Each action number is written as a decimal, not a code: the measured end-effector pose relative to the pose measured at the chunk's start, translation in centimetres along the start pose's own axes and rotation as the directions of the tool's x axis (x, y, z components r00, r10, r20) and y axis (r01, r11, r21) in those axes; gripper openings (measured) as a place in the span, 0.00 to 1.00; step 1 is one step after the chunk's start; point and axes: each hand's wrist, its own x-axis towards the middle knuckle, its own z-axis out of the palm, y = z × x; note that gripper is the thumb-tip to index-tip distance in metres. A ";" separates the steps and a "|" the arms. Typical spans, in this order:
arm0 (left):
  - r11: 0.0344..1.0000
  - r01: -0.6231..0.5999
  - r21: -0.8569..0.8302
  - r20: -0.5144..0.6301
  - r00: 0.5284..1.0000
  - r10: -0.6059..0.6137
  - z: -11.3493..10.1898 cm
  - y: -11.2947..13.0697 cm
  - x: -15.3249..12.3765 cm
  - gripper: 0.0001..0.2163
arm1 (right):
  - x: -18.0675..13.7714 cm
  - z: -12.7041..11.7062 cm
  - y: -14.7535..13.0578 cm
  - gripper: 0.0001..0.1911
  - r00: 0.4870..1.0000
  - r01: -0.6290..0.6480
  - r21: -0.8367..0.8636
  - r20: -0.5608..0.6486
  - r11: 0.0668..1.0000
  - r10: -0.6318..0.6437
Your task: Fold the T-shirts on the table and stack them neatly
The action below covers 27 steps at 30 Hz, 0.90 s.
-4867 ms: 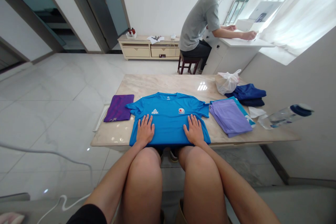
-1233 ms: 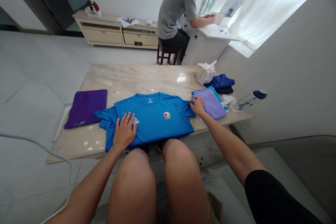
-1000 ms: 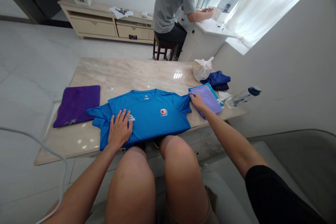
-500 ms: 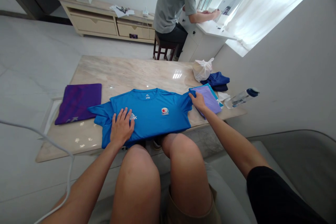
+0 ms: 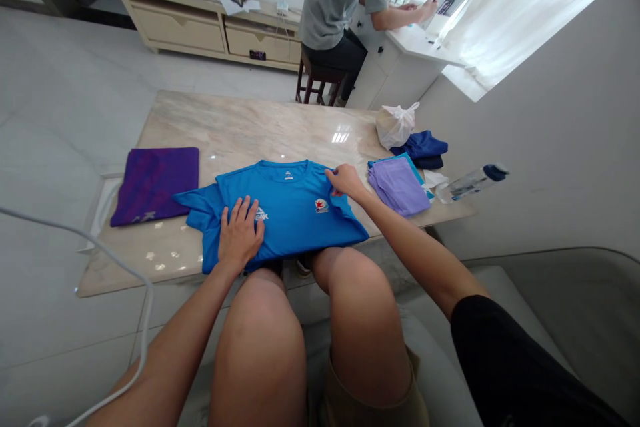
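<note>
A blue T-shirt lies spread on the marble-look table, its collar pointing away from me and its bottom edge by my knees. My left hand rests flat on the chest beside the white logo, fingers spread. With its fingers pinched, my right hand holds the T-shirt's right sleeve, folded inward over the shoulder. The other sleeve sticks out to the left. A folded purple garment lies left of the T-shirt. Right of my right hand sits a folded lavender cloth over a teal one.
A white plastic bag, dark blue fabric and a clear water bottle stand toward the table's right end. A white cable crosses my left forearm. Beyond the table, a person sits on a stool at a white desk.
My right hand has moved left, carrying the right sleeve inward over the T-shirt's shoulder. My left hand stays flat on the chest. The view has shifted slightly.
</note>
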 end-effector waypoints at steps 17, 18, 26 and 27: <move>0.995 -0.009 0.097 0.099 0.995 -0.001 0.0 0.0 0.8 0.32 | -5.7 6.4 8.4 0.36 0.897 0.408 -0.449 0.035 0.795 -0.441; 0.994 -0.013 0.109 0.111 0.994 0.001 0.1 0.0 1.0 0.32 | -5.5 6.6 8.5 0.37 0.904 0.390 -0.460 0.028 0.797 -0.426; 0.988 -0.084 0.127 0.146 0.987 0.065 1.4 -0.1 4.2 0.33 | -1.9 4.6 10.0 0.41 0.908 0.383 -0.482 0.041 0.788 -0.416; 0.988 -0.088 0.125 0.146 0.987 0.069 1.6 -0.1 4.6 0.33 | -1.7 4.6 10.1 0.41 0.906 0.386 -0.487 0.042 0.783 -0.421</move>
